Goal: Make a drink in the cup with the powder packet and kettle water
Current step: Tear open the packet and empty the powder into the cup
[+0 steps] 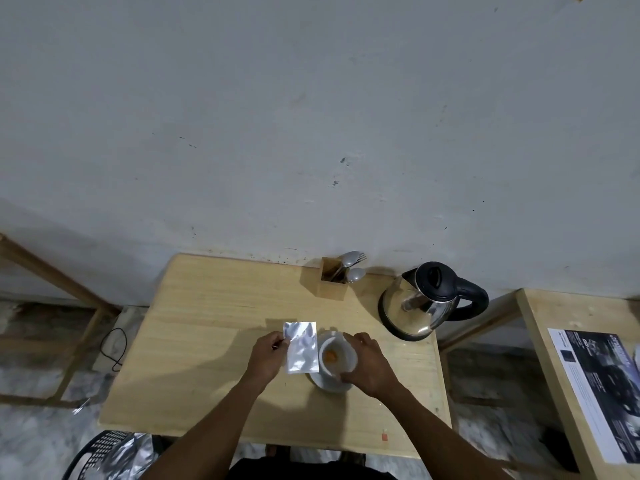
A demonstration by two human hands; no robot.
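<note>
Cup (347, 350) (orange powder (330, 356) inside) sits in the right hand (369, 367), grip curled round it; left hand (268, 355) grip pinches the one packet (300, 346); one kettle (422, 303) on the counter (207, 306).

Bare table (207, 317) lies open at centre left of the frame. Kettle (424, 301) and cutlery holder (333, 284) stand along the far edge at centre right.
</note>
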